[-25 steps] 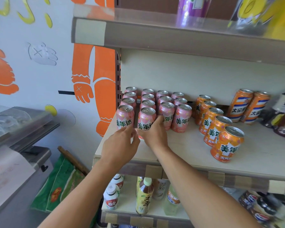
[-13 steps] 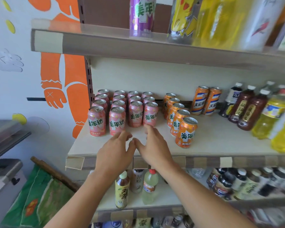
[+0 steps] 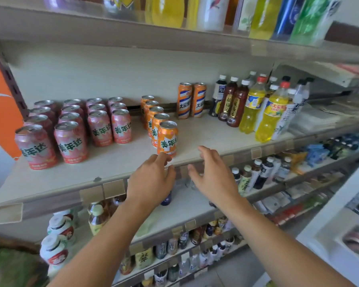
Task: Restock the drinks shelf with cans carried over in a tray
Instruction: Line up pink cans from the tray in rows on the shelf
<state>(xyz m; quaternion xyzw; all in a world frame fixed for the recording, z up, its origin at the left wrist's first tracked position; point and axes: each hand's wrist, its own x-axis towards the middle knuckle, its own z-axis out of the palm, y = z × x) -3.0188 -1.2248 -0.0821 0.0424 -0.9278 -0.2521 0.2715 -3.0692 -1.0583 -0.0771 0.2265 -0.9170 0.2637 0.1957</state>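
A row of five glossy orange aluminium cans with green-and-white lettering [image 3: 167,138] stands in single file on the pale laminate drinks shelf [image 3: 197,131], running from the back wall toward the front edge; the foremost can is upright, its silver lid and pull tab showing. To the left, smooth pink cylindrical cans with the same lettering [image 3: 71,129] stand in four files, the two left files reaching nearer the edge than the two right ones. Two taller, slimmer orange cans with blue-and-white bands [image 3: 192,100] stand side by side against the back wall, well apart from the file of five.

The left hand [image 3: 151,181] reaches over the shelf's front lip, fingers loosely curved and holding nothing, the fingertips just at the base of the foremost orange can; whether they touch it cannot be told. The right hand [image 3: 212,175] hovers to the right of that can, fingers spread and relaxed, gripping nothing.

Further right stand dark brown plastic bottles with white caps [image 3: 233,104] and clear plastic bottles of yellow drink with red caps [image 3: 267,112]; below, lower shelves carry small bottles with white caps [image 3: 255,177]; above, an upper shelf holds tall bright bottles [image 3: 257,15], blurred.
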